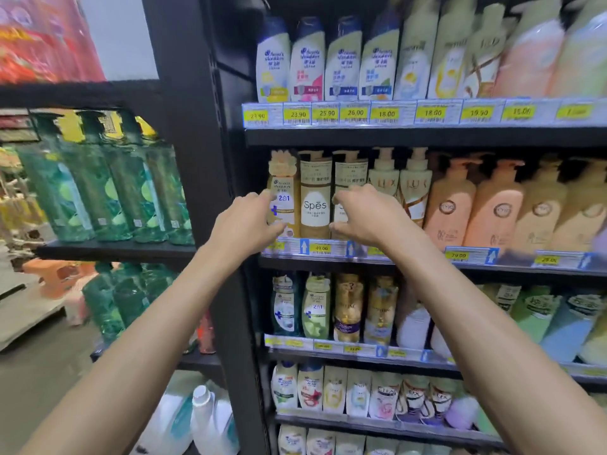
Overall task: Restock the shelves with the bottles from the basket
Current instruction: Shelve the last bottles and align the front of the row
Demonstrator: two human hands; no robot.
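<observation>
- Standing on the shelf [328, 259], the gold 2-in-1 bottle [285, 178] is clasped by the left hand [244, 221].
- The right Spēs bottle [349, 174] is clasped by the right hand [368, 215].

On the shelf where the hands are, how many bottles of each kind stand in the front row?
Gold 2-in-1 bottle: 1
Spes bottles: 2
Lux bottles: 2
Peach pump bottles: 2
Tan pump bottles: 2
Total: 9, though the picture cuts the shelf off on the right.
</observation>
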